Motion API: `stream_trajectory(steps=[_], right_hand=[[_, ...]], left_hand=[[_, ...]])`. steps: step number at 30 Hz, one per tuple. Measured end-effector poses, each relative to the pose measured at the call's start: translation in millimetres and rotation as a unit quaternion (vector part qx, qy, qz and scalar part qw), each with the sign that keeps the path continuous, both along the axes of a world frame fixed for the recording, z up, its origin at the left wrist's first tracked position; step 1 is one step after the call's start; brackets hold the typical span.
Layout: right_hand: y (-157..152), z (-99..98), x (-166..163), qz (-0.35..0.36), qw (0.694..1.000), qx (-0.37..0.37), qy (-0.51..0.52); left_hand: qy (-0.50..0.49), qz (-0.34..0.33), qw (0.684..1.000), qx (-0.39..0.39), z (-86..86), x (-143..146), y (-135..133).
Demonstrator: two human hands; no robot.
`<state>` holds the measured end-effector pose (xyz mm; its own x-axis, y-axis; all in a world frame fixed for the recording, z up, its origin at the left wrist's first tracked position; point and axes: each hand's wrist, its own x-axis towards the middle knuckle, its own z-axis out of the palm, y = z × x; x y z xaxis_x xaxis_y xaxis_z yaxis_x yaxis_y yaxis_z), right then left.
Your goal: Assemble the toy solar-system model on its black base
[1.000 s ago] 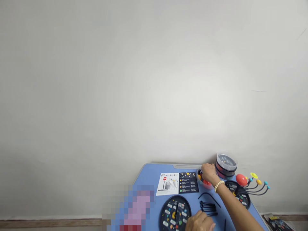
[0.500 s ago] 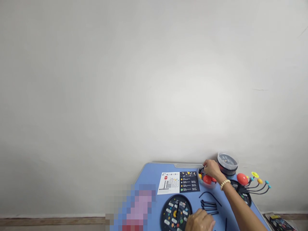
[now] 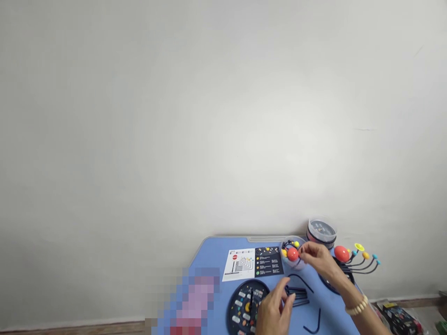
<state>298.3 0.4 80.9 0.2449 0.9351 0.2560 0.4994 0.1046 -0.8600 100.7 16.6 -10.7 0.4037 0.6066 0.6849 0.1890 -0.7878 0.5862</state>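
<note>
The right hand (image 3: 319, 261) pinches what looks like a thin dark piece (image 3: 300, 258) between thumb and fingertips, too small and partly covered to make out. The left hand (image 3: 273, 311) grips nothing, its thumb and forefinger spread apart, its lower part cut off by the bottom edge. Just left of the right fingertips stands the clear bowl (image 3: 284, 264), holding a red ball (image 3: 292, 253) and yellow balls (image 3: 296, 244); the fingers hide part of its rim. Black rods (image 3: 299, 298) lie right of the left hand, some ends behind its thumb. Left of that hand, the round black base (image 3: 240, 298) is partly covered and cut off below. Behind the right forearm, another base is half hidden under a ball model (image 3: 341, 254). Half a second ago the right hand was in the bowl and the left was curled; now the right has drawn back to the bowl's edge and the left has opened.
</note>
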Motion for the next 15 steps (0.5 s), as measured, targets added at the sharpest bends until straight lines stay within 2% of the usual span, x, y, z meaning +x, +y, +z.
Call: stream_trajectory(steps=[4, 7, 10, 12, 15], right_hand=[[-39.8, -16.7, -20.9, 0.064, 0.993, -0.028, 0.095], [-56.7, -33.6, -26.3, 0.076, 0.988, -0.053, 0.126], [-64.9, -44.9, -20.0, 0.084, 0.984, -0.082, 0.131], [-67.4, -45.5, -12.3, 0.057, 0.991, -0.072, 0.101], [-65.0, -35.6, -2.4, -0.025, 0.999, -0.038, -0.008]], left_hand=[[-0.016, -0.032, 0.998, -0.056, -4.5, 6.1, -2.3], [0.003, -0.066, 0.997, -0.03, -6.8, 8.3, -5.0], [0.026, -0.074, 0.997, -0.013, -6.2, 6.2, -5.6], [0.041, -0.071, 0.997, -0.008, -5.5, 4.1, -5.3], [0.058, -0.071, 0.996, 0.018, -7.0, 2.9, -5.5]])
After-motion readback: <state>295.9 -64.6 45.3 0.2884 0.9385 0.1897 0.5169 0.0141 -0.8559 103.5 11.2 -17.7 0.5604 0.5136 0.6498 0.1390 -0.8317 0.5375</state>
